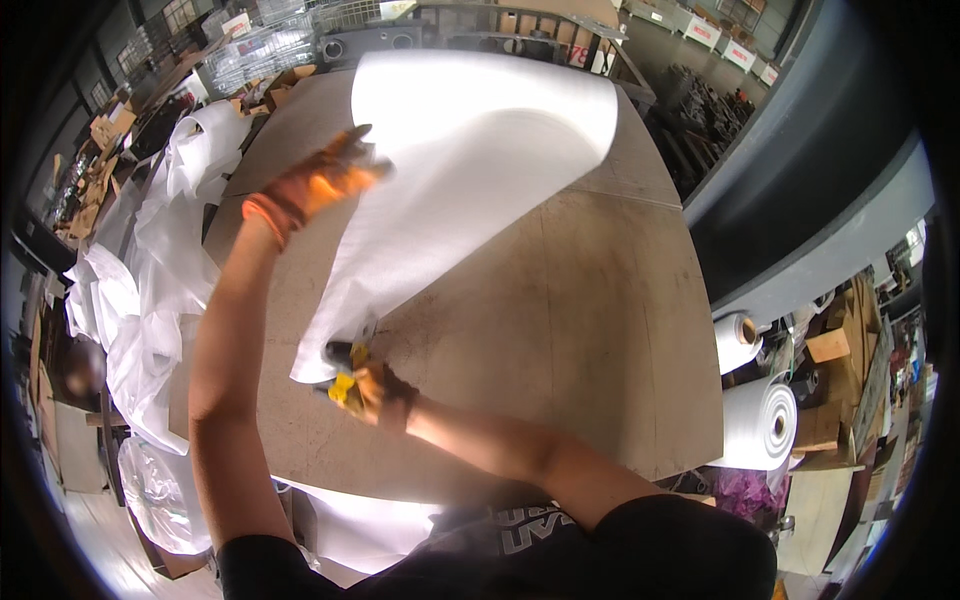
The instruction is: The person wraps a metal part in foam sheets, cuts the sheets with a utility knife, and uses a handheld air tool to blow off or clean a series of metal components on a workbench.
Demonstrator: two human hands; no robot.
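Overhead, our left hand, gloved orange, pinches the white foam sheet curling above the brown worktop. Our right hand clamps a yellow-handled cutter at its near edge.

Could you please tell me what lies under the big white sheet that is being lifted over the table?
Under the white sheet the bare brown table shows. The left hand lifts the sheet; the right hand, holding a yellow tool, meets its lower corner. The table's far middle stays hidden behind it.
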